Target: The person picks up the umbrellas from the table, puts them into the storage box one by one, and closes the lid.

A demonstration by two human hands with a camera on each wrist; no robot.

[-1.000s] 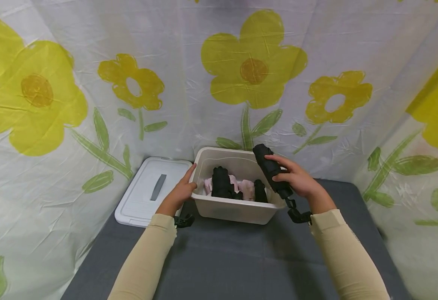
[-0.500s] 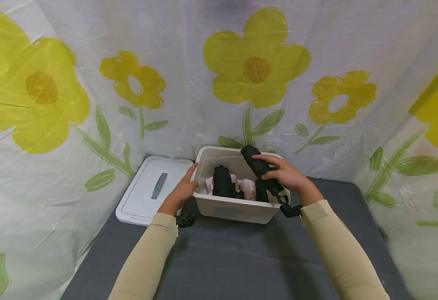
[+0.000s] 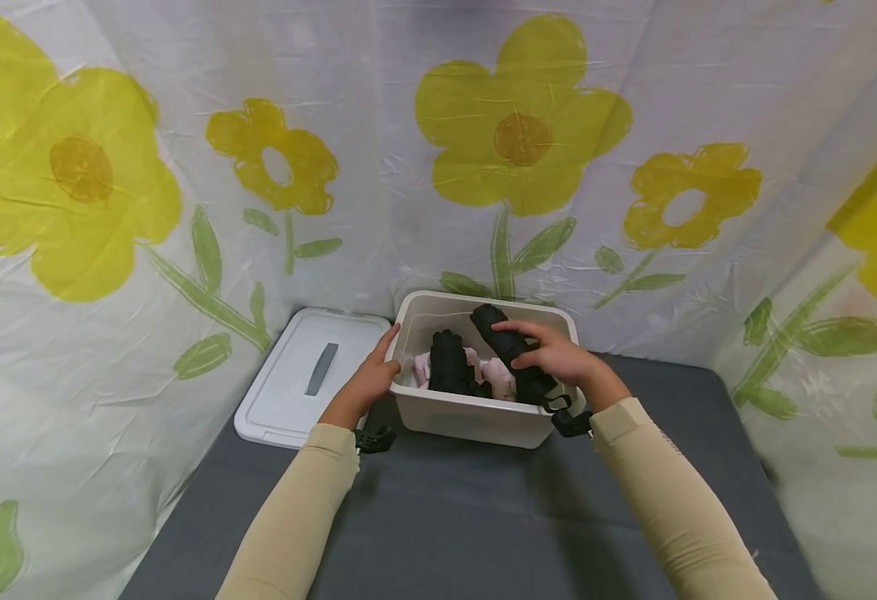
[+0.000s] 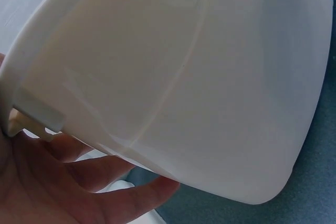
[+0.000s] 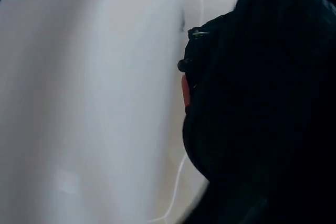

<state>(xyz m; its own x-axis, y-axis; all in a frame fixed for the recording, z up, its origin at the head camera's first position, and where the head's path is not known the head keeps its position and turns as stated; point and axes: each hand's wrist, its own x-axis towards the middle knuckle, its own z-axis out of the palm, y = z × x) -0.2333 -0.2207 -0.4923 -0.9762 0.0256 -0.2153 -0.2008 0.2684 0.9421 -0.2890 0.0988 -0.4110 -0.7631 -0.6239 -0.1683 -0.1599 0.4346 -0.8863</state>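
In the head view, a beige plastic storage box (image 3: pixel 476 423) stands on the table. My left hand (image 3: pixel 363 385) grips its left rim, thumb over the edge; in the left wrist view the fingers (image 4: pixel 113 171) lie along the box's outer wall. My right hand (image 3: pixel 551 354) holds a black folded umbrella (image 3: pixel 489 323), tilted, inside the box's right half and overlapping the front rim. The umbrella's dark bulk (image 5: pixel 252 108) fills much of the right wrist view. Another black folded umbrella (image 3: pixel 448 363) lies in the box beside a pale pink bundle (image 3: pixel 498 379).
A white lid (image 3: pixel 277 396) with a grey handle (image 3: pixel 322 369) lies left of the box. The table has a dark grey cover (image 3: pixel 468 517). A white sheet with yellow flowers (image 3: pixel 378 183) hangs close behind the box and at both sides.
My right hand has moved left and lowered the umbrella from above the right rim into the box. My left hand keeps its grip on the left rim.
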